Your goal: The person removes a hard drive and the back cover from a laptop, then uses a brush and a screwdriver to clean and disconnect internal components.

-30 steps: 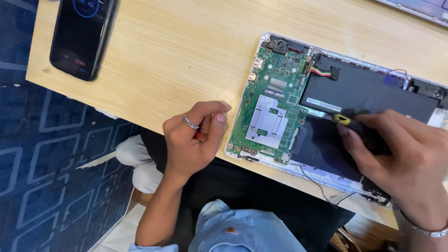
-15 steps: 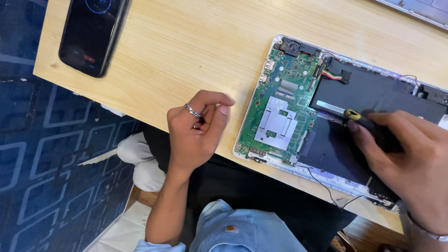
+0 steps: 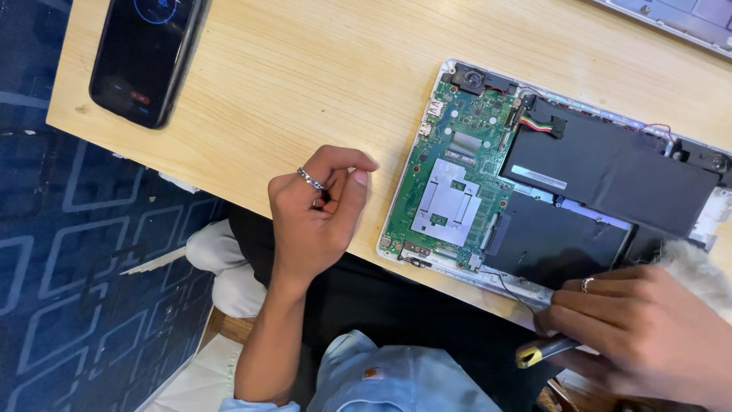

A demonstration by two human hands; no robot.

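Observation:
An opened laptop (image 3: 427, 122) lies bottom-up on the wooden table (image 3: 290, 84), showing a green circuit board (image 3: 457, 175) and a black battery (image 3: 610, 172). My left hand (image 3: 313, 221), with a ring, rests at the table's near edge just left of the laptop. Its fingers are curled and its thumb is pressed to the forefinger; nothing clear shows in it. My right hand (image 3: 648, 328) sits at the laptop's near right corner. It grips a screwdriver (image 3: 537, 352) with a yellow-and-black handle whose end points left, off the table edge.
A dark phone (image 3: 145, 57) with a lit screen lies at the table's far left. The edge of a grey device (image 3: 679, 19) shows at top right. A white fluffy thing (image 3: 698, 267) sits beside my right hand. Blue patterned floor (image 3: 69, 267) lies below the table.
My right hand has drawn back with the screwdriver from over the battery to the laptop's near edge. My left hand has stayed curled at the table edge.

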